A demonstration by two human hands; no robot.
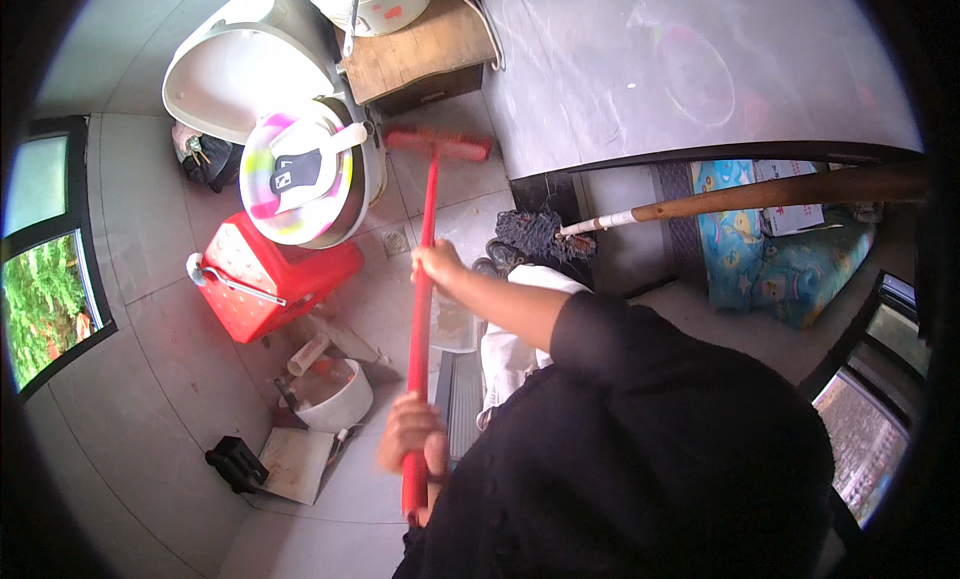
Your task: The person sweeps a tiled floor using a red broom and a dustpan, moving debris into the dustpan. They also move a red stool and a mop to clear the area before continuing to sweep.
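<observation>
A red long-handled floor brush [424, 316] reaches up across the picture's middle. Its wide red head [442, 144] lies on the grey tiled floor below a wooden stand; the bristles are blurred. My right hand [437, 264] grips the handle about midway, with the arm stretched out. Near the handle's lower end, my left hand [414, 435] is closed around it, slightly blurred. A white toilet-like fixture with raised lid [240, 76] stands left of the brush head, with a multicoloured basin [259, 204] on it. Beside the handle is a floor drain [394, 241].
A red plastic stool [247, 279] lies tipped at left, near a white bucket [341, 399] and a dustpan-like white tray [296, 463]. The wooden stand [420, 46] holds a pot. A wooden-handled mop [529, 234] leans at right below a grey counter [675, 69]; patterned blue cloth [802, 264] lies beyond.
</observation>
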